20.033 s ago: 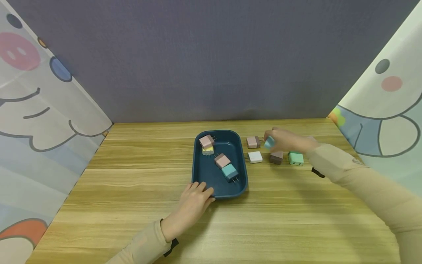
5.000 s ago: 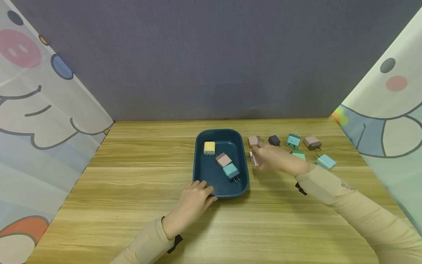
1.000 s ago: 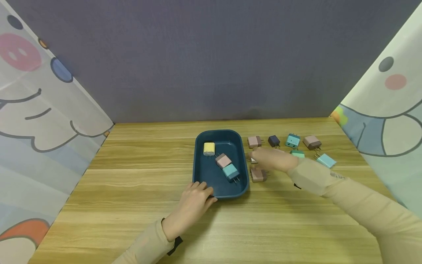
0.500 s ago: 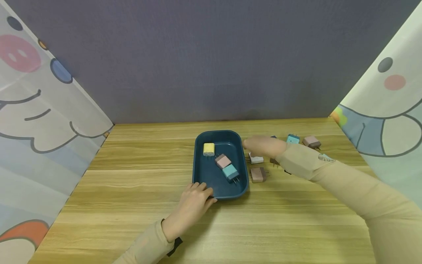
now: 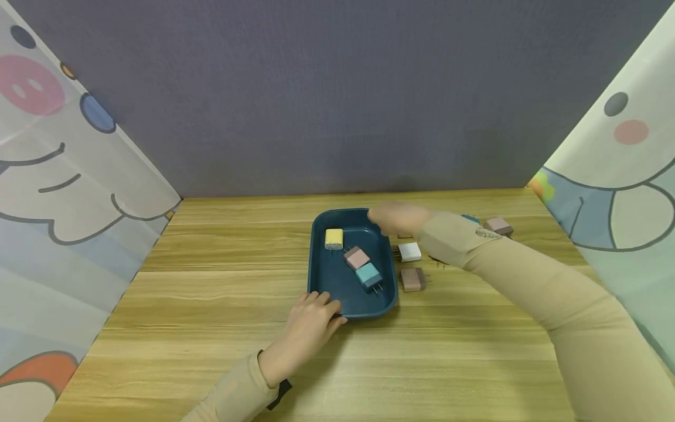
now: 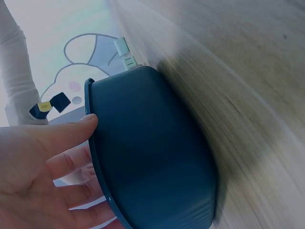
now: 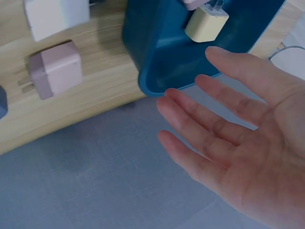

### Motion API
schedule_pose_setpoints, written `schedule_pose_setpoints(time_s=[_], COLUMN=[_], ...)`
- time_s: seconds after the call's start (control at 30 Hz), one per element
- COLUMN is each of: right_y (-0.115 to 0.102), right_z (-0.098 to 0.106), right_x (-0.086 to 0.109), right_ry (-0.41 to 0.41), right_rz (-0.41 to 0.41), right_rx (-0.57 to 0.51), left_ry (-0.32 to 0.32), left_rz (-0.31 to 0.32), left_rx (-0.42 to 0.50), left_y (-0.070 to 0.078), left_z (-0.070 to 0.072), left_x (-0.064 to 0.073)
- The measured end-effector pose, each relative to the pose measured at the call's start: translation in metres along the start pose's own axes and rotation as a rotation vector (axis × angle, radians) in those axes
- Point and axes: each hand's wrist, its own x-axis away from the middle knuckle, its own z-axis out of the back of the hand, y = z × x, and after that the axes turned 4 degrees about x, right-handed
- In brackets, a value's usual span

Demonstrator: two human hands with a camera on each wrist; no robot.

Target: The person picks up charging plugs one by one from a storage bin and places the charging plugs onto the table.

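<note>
My left hand (image 5: pixel 306 328) grips the near-left rim of a dark blue tray (image 5: pixel 332 281). In the left wrist view its thumb (image 6: pixel 78 129) presses the outside of the wall, with the fingers over the inner side. Inside lie a yellow plug charger (image 5: pixel 334 238), a pink one (image 5: pixel 357 258) and a teal one (image 5: pixel 369 275). My right hand (image 5: pixel 398 218) hovers at the tray's far-right corner, holding nothing; its fingers are spread near the yellow charger in the right wrist view.
Right of the tray on the wooden table are a white charger (image 5: pixel 409 252) and a pink-brown charger (image 5: pixel 413 279). Another pink charger (image 5: pixel 498 227) lies farther right; my right sleeve (image 5: pixel 501 264) hides others. A grey wall (image 5: pixel 337 117) rises behind the table.
A pink charger from on top of the yellow one now lies beside the tray. Over the last second the right hand moves from the white charger to the tray's far-right corner. Left hand stays.
</note>
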Motion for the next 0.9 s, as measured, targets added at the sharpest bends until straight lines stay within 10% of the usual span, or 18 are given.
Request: schedule_pose_setpoints(time_s=[0.5,0.9], right_y=[-0.028,-0.044], right_z=[0.005,0.000], right_x=[-0.047,-0.073], right_ry=[-0.021,-0.036], right_rz=[0.041,0.002], right_rx=[0.375,0.341], left_ry=[-0.024,0.001], left_rz=[0.006,-0.007], left_rx=[0.011,-0.002], left_y=[0.001,0.001], left_z=[0.002,0.000], left_x=[0.000,0.000])
